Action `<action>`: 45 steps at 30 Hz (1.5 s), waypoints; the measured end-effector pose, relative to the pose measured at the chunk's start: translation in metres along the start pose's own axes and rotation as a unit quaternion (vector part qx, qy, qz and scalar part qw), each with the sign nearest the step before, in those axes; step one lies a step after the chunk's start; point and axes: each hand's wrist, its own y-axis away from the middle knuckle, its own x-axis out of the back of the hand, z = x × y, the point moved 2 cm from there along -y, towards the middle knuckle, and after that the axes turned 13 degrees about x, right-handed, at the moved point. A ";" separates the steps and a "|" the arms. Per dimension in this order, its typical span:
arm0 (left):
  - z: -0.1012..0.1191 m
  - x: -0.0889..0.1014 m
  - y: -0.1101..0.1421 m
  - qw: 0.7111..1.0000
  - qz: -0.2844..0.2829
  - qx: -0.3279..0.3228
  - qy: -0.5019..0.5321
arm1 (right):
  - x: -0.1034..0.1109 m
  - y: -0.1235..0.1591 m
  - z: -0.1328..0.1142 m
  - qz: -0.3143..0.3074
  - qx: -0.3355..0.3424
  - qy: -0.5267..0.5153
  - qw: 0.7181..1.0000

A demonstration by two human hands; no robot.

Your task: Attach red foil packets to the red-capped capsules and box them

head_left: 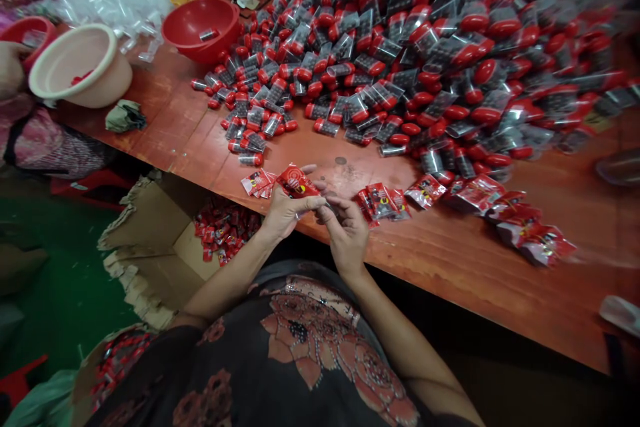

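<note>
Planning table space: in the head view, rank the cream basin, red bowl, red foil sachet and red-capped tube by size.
Cream plastic basin; red plastic bowl; then red foil sachet and red-capped tube, unranked: the sachet looks bigger but sits nearer the camera.

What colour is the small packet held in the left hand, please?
The packet is mostly red with a white ring mark; head view shows it best.

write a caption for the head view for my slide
Left hand holds a red foil sachet near the right hand, over a wooden table before a heap of red-capped clear containers.
</note>
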 end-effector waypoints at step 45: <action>-0.016 -0.004 -0.004 0.997 0.022 -0.031 -0.069 | 0.004 0.002 0.006 0.073 -0.079 -0.115 0.988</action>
